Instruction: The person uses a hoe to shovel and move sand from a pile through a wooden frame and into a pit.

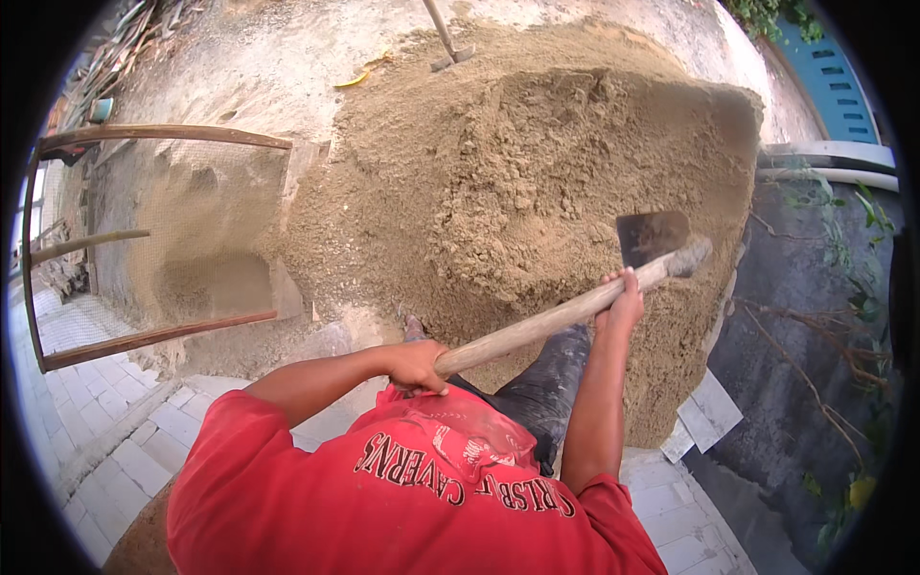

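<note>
I hold a hoe slantwise in front of me, its thick wooden handle (546, 321) running from my waist up to the right. My left hand (418, 367) is wrapped round the near end of the handle. Farther up, close to the head, my right hand (623, 302) grips the same handle. The broad dark metal hoe blade (654, 236) shows against the heap of sand (556, 182); whether it touches the sand I cannot tell. Loose, clumped sand spreads around my feet.
A wood-framed mesh screen (158, 343) stands at the left with sand behind it. Another long-handled tool (450, 56) rests at the heap's far edge. White tile pieces (709, 414) lie at right, beside a dark surface (767, 383) with branches. Pale paving (144, 470) lies at lower left.
</note>
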`<state>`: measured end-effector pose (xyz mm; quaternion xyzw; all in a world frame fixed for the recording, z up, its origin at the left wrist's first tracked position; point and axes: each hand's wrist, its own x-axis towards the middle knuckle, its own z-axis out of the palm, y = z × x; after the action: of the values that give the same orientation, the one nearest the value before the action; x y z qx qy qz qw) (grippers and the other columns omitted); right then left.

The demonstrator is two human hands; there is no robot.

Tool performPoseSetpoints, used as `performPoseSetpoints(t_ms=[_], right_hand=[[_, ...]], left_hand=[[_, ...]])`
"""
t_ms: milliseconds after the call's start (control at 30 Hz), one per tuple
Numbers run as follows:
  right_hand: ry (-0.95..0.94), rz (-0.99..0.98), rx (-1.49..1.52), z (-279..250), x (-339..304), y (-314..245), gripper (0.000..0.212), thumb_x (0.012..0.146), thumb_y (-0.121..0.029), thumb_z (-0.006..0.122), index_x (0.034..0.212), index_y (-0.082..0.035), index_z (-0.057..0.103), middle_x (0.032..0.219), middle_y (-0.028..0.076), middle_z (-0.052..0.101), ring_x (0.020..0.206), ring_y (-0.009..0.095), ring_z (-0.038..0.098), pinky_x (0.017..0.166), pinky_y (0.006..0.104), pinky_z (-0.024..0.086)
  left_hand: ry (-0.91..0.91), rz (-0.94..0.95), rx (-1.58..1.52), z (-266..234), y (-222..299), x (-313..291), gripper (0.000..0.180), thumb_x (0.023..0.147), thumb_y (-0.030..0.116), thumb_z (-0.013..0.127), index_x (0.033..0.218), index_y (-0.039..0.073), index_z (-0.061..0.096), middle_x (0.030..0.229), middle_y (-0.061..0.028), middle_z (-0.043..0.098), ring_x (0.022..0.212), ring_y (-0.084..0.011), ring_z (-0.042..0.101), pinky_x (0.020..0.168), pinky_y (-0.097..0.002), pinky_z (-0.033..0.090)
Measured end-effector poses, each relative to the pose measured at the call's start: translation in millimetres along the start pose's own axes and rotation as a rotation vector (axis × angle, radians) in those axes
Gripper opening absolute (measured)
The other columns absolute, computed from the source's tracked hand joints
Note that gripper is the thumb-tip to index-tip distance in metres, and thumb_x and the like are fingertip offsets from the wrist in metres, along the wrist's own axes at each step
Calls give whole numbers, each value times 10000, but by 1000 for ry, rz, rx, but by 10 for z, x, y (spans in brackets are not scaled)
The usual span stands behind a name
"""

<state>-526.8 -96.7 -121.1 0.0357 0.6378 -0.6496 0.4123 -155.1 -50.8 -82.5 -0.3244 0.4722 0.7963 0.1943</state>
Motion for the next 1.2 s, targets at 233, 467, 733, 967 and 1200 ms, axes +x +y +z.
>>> performPoseSetpoints(t_ms=[233,467,733,967,1200], right_hand=[[-54,194,-318,308,1058,541,213,989,-235,567,978,-33,500,774,83,550,607,192,571,542,331,545],[-115,665,-397,190,-111,2286,275,1019,-284,512,1023,-12,476,743,79,540,580,199,555,539,356,541],[-245,867,-42,-92,411,2302,219,937,-227,583,821,-63,495,674,63,525,565,192,541,519,319,522],[-312,957,121,-309,800,1221,255,923,-272,617,941,-50,494,726,79,547,615,214,561,560,326,543],[-514,811,-26,-569,1084,808,441,958,-440,583,1063,-16,524,871,108,591,768,232,601,650,334,541]], left_hand=[[209,39,-325,142,724,1305,409,809,265,761,1077,20,574,748,-50,621,568,-132,615,488,-303,504],[316,-258,-580,430,54,314,303,870,259,739,977,27,575,688,-31,562,484,-132,557,423,-280,486],[261,-270,-675,566,312,588,254,889,203,728,880,25,546,653,-43,575,510,-147,598,437,-273,494],[209,-271,-839,833,2192,643,196,889,129,660,910,-50,582,700,-71,603,548,-172,621,442,-291,494],[256,-307,-712,1048,3188,526,215,881,147,637,828,-59,605,711,-98,615,604,-196,633,509,-311,514]])
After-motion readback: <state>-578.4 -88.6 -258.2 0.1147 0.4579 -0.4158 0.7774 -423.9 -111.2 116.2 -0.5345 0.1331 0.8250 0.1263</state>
